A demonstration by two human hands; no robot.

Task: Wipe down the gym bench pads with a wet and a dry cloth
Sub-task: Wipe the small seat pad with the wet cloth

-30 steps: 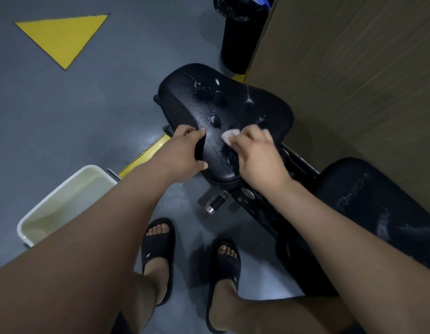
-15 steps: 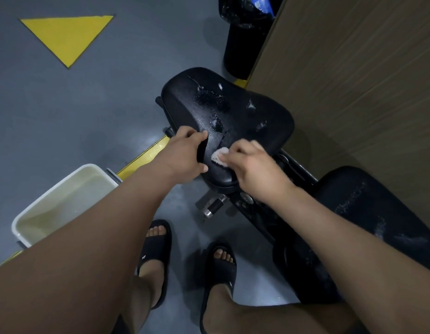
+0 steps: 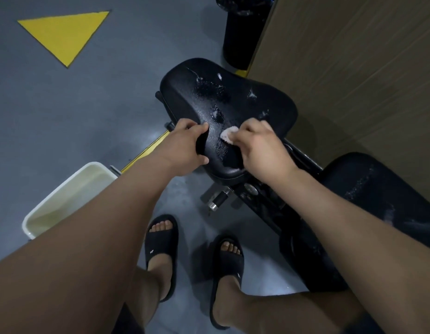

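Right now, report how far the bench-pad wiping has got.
Wetting looks done: suds dot the black padded seat. In hand: the right hand presses a small white cloth on it while the left hand grips its edge. Left: the streaked second black pad, then drying.

No legible txt; tiny white logo marks on black slides, unreadable.

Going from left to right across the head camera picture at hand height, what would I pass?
White tub → left hand, gripping the seat pad edge → white cloth → right hand holding it → second black pad.
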